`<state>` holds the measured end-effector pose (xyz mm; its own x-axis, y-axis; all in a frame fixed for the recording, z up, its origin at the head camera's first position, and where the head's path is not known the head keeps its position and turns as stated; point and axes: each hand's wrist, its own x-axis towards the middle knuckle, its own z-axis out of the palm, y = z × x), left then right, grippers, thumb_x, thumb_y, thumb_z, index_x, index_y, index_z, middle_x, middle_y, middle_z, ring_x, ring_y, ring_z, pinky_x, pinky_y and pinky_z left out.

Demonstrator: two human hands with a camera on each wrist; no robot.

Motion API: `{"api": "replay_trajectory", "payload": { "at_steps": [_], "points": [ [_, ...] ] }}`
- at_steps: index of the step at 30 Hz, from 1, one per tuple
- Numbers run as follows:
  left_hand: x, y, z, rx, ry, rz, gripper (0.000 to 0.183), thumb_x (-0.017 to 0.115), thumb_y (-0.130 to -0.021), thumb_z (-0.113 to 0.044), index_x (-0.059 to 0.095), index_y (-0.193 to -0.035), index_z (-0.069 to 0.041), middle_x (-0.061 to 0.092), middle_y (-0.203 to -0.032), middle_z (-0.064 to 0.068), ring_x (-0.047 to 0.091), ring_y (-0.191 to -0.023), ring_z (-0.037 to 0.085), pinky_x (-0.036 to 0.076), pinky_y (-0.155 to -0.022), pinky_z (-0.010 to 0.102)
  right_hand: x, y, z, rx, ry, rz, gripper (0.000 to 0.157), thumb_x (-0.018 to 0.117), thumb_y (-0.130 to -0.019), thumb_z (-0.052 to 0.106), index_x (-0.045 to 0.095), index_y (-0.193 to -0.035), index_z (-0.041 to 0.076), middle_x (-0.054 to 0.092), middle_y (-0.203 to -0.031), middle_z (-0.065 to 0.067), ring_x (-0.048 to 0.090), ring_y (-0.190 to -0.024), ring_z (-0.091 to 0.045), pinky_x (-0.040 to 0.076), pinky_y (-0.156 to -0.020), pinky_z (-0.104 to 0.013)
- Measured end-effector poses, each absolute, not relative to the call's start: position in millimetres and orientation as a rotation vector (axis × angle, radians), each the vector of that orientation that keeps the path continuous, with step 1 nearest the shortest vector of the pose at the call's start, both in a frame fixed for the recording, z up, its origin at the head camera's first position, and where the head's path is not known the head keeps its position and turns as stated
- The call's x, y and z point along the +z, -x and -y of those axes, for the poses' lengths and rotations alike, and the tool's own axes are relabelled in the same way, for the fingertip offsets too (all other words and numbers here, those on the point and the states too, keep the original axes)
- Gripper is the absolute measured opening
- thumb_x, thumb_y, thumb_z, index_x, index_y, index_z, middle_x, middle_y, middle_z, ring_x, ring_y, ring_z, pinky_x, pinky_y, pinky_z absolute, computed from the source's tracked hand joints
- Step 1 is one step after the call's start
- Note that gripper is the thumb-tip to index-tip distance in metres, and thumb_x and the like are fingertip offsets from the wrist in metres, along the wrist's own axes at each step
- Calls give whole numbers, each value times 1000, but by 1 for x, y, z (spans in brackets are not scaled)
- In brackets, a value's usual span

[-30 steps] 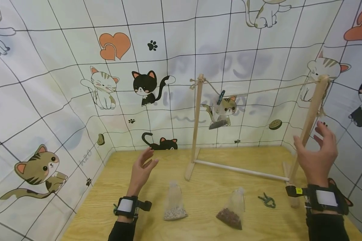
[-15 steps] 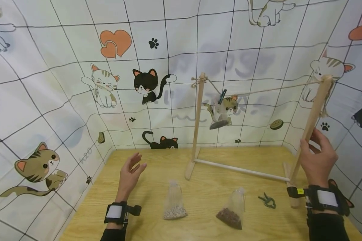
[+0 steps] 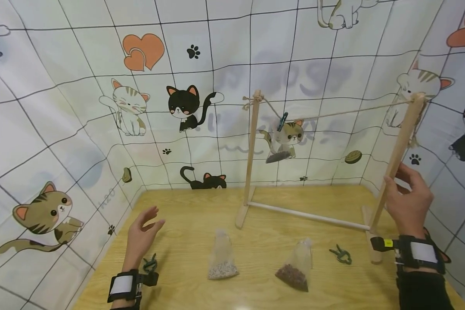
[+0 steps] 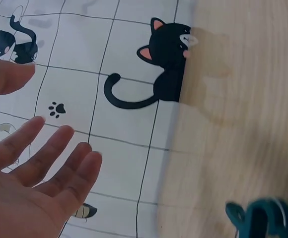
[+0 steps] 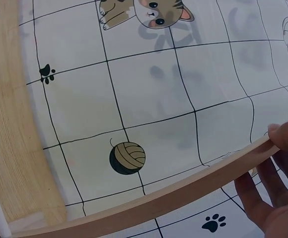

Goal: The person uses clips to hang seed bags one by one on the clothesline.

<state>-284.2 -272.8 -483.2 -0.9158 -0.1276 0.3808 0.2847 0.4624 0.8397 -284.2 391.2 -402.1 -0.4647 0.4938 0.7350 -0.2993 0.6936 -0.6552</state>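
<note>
My right hand (image 3: 409, 201) holds the right post of a wooden rack (image 3: 397, 150), thumb on one side and fingers on the other; the right wrist view shows the wooden post (image 5: 159, 204) in this grip. A string (image 3: 352, 110) runs between the two posts. On it a green clip (image 3: 282, 122) holds a clear bag with dark contents (image 3: 277, 156). My left hand (image 3: 141, 234) is over the table's left side with loose fingers and nothing in them. Close by it lies a second green clip (image 3: 150, 263), partly seen in the left wrist view as a clip (image 4: 263, 218).
Two clear bags lie on the wooden table (image 3: 186, 215): one with whitish granules (image 3: 222, 269), one with brown bits (image 3: 293, 275). Another green clip (image 3: 341, 254) lies near the rack's right foot. A white bar (image 3: 310, 215) joins the rack's feet. A cat-printed cloth (image 3: 209, 51) surrounds the table.
My right hand has closed on the rack's right post, having been beside it with spread fingers. My left hand has moved left and down, revealing the clip by the wrist. The rack looks still.
</note>
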Motion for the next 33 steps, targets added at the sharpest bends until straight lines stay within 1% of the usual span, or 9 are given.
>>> {"api": "replay_trajectory", "payload": {
  "at_steps": [2,6,8,13,19,22,26,30,33],
  "points": [
    [-485,280,278,-1378,123,2382,57,67,-94,-34,52,-143,-10,55,-137,11,51,-123,25,50,-94,28,-402,284,-390,932,174,1847,45,67,-93,12,61,-136,25,65,-124,-1,56,-110,0,49,-90,-15],
    [-490,272,286,-1271,125,2493,54,67,-94,-35,56,-139,-7,57,-134,14,54,-119,30,51,-94,44,-401,284,-389,930,186,1856,45,65,-94,12,60,-137,24,64,-124,-1,56,-110,1,49,-90,-15],
    [-492,268,289,-1214,121,2544,53,68,-93,-35,58,-136,-6,58,-133,17,55,-116,34,51,-92,48,-400,284,-388,930,179,1857,45,65,-94,12,60,-137,24,64,-124,-1,56,-110,1,49,-90,-15],
    [-493,261,294,-1110,74,2673,52,70,-92,-33,61,-132,-1,59,-128,22,58,-108,37,55,-84,45,-400,282,-388,928,170,1859,45,65,-94,10,60,-137,23,65,-124,-1,56,-108,2,49,-89,-14],
    [-497,254,299,-1015,-67,2883,67,71,-87,-48,62,-131,1,58,-126,26,59,-103,37,55,-75,43,-400,280,-388,948,181,1860,45,66,-93,9,61,-136,20,64,-125,-2,56,-109,2,49,-88,-12],
    [-499,250,302,-915,-102,2985,72,73,-82,-53,64,-128,2,59,-119,26,61,-96,36,55,-73,45,-391,273,-377,951,196,1861,43,65,-93,5,61,-136,13,64,-125,-6,56,-109,1,49,-89,-14],
    [-501,246,302,-803,-98,3093,77,76,-76,-57,65,-124,3,61,-113,24,61,-95,38,54,-75,49,-378,261,-360,958,211,1856,42,63,-93,1,61,-135,6,63,-124,-11,56,-108,0,49,-90,-15],
    [-504,245,299,-825,-99,3111,76,81,-71,-54,66,-120,3,61,-108,22,62,-91,34,55,-71,45,-376,259,-357,964,217,1851,41,63,-94,1,61,-135,6,64,-124,-10,56,-108,-1,49,-90,-15],
    [-505,244,298,-852,-104,3098,68,83,-71,-46,68,-115,3,61,-102,20,61,-84,29,54,-66,43,-375,259,-357,955,224,1855,42,62,-94,2,60,-135,7,63,-125,-10,56,-109,-1,49,-91,-16]
  ]
}}
